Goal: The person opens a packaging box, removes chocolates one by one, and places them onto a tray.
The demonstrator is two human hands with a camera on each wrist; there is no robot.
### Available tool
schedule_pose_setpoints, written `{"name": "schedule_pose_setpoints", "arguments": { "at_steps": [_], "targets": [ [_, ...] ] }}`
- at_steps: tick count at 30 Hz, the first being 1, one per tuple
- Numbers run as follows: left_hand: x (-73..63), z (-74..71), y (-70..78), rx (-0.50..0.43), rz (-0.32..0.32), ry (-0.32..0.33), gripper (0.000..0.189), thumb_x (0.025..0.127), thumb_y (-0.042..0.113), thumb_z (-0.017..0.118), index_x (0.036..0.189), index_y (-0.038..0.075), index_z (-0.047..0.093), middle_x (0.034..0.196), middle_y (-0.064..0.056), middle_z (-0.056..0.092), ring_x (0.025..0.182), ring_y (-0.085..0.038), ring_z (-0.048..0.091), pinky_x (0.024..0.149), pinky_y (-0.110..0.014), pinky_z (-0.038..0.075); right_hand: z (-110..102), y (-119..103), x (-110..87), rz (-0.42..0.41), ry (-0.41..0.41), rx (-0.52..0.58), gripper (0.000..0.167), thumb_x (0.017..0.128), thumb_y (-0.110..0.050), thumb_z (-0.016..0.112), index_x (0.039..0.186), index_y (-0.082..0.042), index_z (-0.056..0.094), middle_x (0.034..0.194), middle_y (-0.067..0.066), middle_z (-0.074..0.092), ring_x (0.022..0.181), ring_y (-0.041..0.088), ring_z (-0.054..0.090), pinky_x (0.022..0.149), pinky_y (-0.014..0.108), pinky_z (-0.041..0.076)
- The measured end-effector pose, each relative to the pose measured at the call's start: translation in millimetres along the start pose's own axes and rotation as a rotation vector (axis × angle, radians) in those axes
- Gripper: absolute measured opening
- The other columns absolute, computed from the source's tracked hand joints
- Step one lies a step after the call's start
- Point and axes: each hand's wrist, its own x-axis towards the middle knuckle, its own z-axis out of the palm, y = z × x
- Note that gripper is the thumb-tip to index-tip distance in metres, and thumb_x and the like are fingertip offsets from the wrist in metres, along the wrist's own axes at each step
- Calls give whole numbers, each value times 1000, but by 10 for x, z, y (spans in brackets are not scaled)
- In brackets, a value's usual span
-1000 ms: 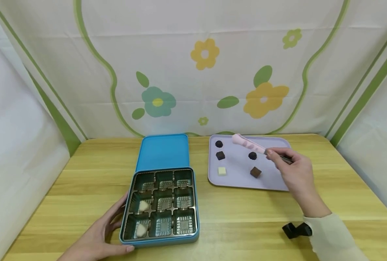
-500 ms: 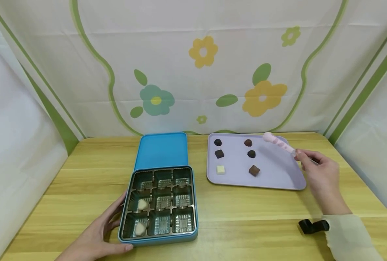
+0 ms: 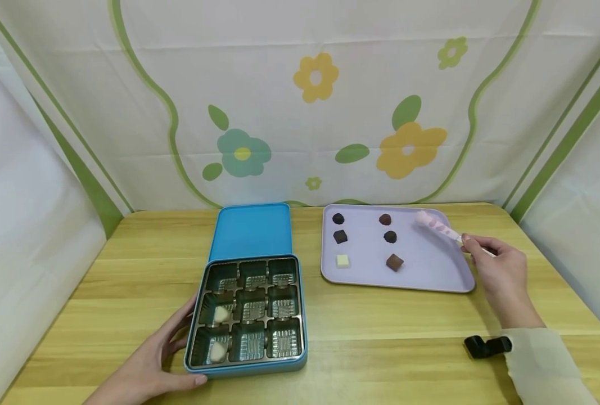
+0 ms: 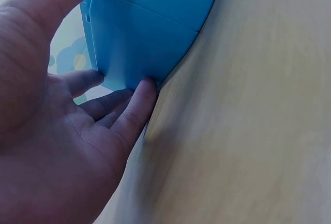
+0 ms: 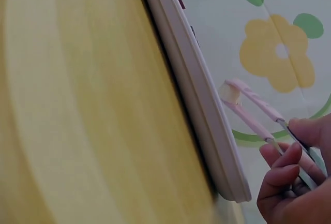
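My left hand point(image 3: 150, 360) holds the near left corner of a blue tin point(image 3: 254, 371), thumb along the front and fingertips against the left side. Inside, a divided insert carries a pale piece point(image 3: 221, 314) in the middle left compartment and another pale piece point(image 3: 218, 352) in the near left one. Pink-tipped tongs point(image 3: 440, 228) are pinched in my right hand point(image 3: 502, 275), their tips over the right part of a lilac tray point(image 3: 426, 278). Between the tips, the right wrist view shows a small cream piece point(image 5: 231, 93). Dark chocolates point(image 3: 340, 236) and a white chocolate point(image 3: 342, 261) lie on the tray.
A flat blue lid point(image 3: 253, 230) lies behind the tin, meeting its back edge. More chocolates point(image 3: 394, 262) sit mid-tray. A curtain with printed flowers point(image 3: 316, 77) closes off the back of the wooden table point(image 3: 360, 343). A black strap piece point(image 3: 487, 347) is at my right sleeve.
My right hand and the tongs have moved right across the tray, then the tips dipped slightly lower. The left hand and the tin have stayed in place.
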Motion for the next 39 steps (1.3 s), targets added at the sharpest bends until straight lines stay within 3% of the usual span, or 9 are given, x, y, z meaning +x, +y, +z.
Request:
{"name": "schedule_pose_setpoints", "arguments": {
  "at_steps": [3, 7, 9, 20, 28, 32, 39],
  "targets": [
    [1, -3, 0, -8, -7, -1, 119, 92, 9, 84, 174, 40, 3, 180, -20, 9, 145, -31, 53, 99, -27, 58, 0, 18, 13, 7, -9, 19, 9, 100, -37, 77, 100, -28, 79, 80, -23, 74, 82, 2, 60, 63, 16, 50],
    [2, -4, 3, -17, -16, -1, 119, 92, 9, 84, 174, 39, 3, 179, -22, 10, 147, -49, 47, 98, -27, 59, -1, 36, 28, 22, -20, 65, 7, 101, -34, 76, 100, -28, 78, 81, -22, 74, 82, 2, 60, 61, 17, 49],
    [1, -5, 6, -10, -20, 3, 120, 91, 10, 85, 174, 39, 3, 179, -22, 10, 147, -52, 45, 98, -27, 59, -4, 44, 36, 29, -26, 78, 8, 101, -35, 76, 100, -27, 78, 81, -21, 75, 82, 2, 60, 60, 17, 49],
    [1, 4, 17, 12, -13, 17, 123, 89, 11, 88, 174, 41, 4, 180, -20, 4, 149, -55, 41, 100, -25, 57, -53, 65, 71, 46, -16, 108, 10, 100, -38, 77, 101, -28, 75, 80, -21, 75, 83, 5, 58, 63, 16, 50],
    [-4, 9, 16, 3, -25, 15, 123, 89, 11, 88, 173, 41, 4, 181, -19, 2, 150, -57, 39, 99, -25, 57, -86, 59, 68, 55, 20, 192, 8, 101, -27, 77, 94, -29, 80, 77, -17, 76, 76, 5, 59, 57, 18, 48],
    [-5, 9, 18, -5, -32, 12, 123, 90, 10, 87, 173, 42, 3, 181, -18, 1, 150, -57, 39, 99, -26, 58, -83, 54, 70, 57, 23, 164, 7, 101, -26, 78, 95, -30, 80, 78, -18, 75, 78, 4, 59, 59, 17, 49],
    [-12, 17, 17, 4, -19, 17, 123, 89, 11, 87, 174, 41, 3, 181, -20, 1, 150, -58, 39, 99, -26, 58, -70, 47, 85, 48, 15, 2, 8, 102, -36, 74, 106, -29, 74, 81, -25, 71, 83, 2, 59, 63, 15, 52]
  ]
}}
